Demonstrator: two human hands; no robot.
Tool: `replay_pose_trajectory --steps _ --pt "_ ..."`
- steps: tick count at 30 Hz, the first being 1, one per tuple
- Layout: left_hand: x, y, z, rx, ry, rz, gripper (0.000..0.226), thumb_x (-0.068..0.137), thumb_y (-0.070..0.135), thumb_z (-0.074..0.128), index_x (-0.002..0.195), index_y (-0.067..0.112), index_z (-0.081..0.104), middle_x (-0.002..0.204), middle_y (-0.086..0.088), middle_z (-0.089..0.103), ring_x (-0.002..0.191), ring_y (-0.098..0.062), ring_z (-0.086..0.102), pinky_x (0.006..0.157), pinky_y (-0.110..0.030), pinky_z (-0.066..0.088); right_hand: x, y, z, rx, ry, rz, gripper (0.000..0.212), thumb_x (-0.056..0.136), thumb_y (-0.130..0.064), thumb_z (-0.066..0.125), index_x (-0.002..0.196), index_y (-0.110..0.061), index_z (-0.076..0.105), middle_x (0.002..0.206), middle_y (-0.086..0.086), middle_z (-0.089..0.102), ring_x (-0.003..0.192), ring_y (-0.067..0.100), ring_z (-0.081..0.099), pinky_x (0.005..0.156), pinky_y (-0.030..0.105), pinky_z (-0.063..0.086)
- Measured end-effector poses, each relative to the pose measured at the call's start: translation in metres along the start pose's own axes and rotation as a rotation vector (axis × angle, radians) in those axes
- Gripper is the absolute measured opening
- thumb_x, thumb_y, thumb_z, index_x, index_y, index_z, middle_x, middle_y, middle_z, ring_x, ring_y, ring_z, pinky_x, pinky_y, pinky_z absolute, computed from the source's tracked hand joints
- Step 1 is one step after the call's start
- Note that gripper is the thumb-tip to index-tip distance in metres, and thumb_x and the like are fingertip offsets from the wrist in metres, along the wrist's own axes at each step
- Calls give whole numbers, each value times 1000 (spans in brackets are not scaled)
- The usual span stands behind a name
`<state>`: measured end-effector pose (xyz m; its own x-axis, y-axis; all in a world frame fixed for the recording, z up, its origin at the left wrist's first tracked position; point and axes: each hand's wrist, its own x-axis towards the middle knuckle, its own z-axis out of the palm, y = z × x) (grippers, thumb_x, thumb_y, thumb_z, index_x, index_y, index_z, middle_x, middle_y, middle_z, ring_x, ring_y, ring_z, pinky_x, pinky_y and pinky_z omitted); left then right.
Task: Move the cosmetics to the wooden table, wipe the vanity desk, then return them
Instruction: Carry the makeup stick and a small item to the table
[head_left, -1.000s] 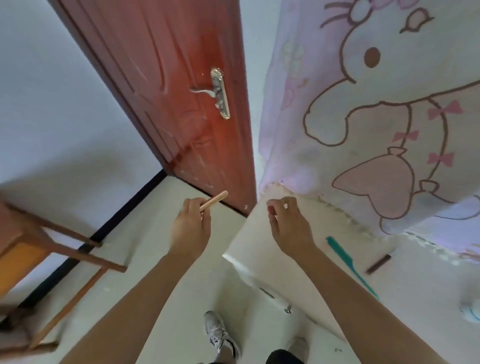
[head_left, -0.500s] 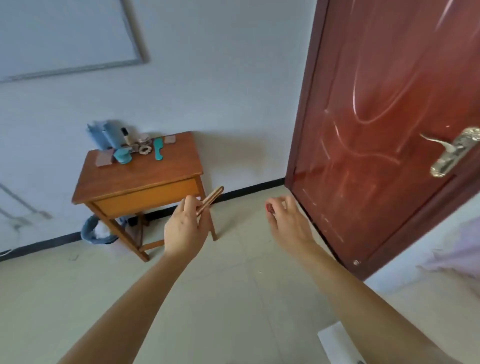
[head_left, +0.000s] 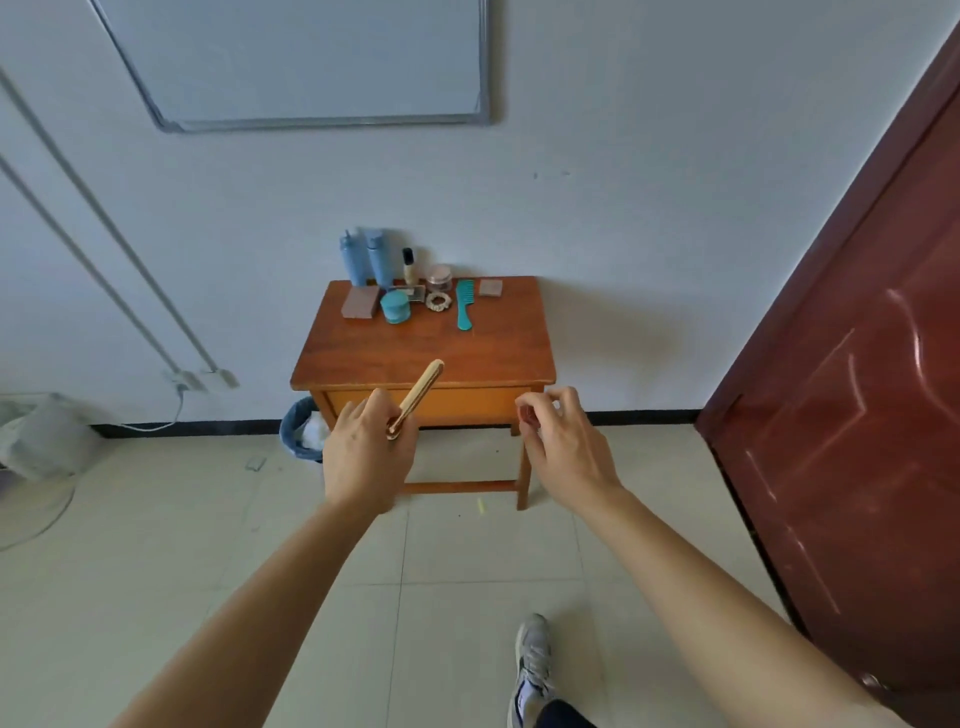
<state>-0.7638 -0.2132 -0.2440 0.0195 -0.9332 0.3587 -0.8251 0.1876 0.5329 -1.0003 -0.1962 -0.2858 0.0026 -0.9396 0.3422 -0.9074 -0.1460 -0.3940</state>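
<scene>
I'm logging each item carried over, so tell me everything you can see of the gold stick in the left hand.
The gold stick is a slim, flat, straight bar, gold to tan and slightly glossy, perhaps metal or lacquered; its make is unclear. The far end is rounded; the near end shows a small ring-like tip. The left hand pinches it near that lower end, and it slants up and to the right, in the air in front of the wooden table, touching nothing else.

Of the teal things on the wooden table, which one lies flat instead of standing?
The teal comb, lying flat right of the scrunchie. The round teal jar stands upright.
</scene>
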Motion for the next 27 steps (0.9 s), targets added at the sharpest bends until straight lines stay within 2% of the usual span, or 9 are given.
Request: replay_pose_trajectory --steps 4,8,12,17,24,27 --pt "64 -29 29 40 5 -28 25 88 25 66 75 16 46 63 10 45 65 -16 45 49 -28 35 72 16 48 38 -12 -12 21 98 -30 55 119 -28 49 115 -3 43 79 12 57 54 25 53" --pt "129 -43 51 101 -29 -95 21 89 29 65 79 18 51 67 9 47 66 -13 46 53 -29 43 140 29 83 57 -39 -16 22 98 -31 54 119 -29 48 115 -3 43 79 8 55 56 19 52" --pt "216 -54 66 140 -67 -108 19 89 28 66 80 19 51 68 6 48 64 -12 45 52 -21 33 230 38 105 88 -62 -23 23 98 -31 56 119 -27 48 116 -2 45 84 8 55 58 12 46" --pt "290 -73 75 166 -52 -196 18 90 29 64 82 17 53 69 5 47 63 -11 43 52 -20 27 315 35 133 123 -106 -33 23 96 -30 58 116 -27 48 120 1 47 104 15 59 67 23 58" --pt "356 -149 106 192 -161 -219 19 91 32 63 82 20 52 68 7 50 61 -12 48 51 -19 33 382 17 194 92 -214 -27 26 94 -26 62 118 -25 51 119 0 46 91 10 55 65 14 47" --pt "394 -184 124 134 -233 -196 20 92 29 63 79 20 51 65 5 55 58 -12 53 50 -22 43 408 11 224 63 -237 25 26 93 -25 63 115 -27 50 117 -1 46 87 7 53 65 12 46"
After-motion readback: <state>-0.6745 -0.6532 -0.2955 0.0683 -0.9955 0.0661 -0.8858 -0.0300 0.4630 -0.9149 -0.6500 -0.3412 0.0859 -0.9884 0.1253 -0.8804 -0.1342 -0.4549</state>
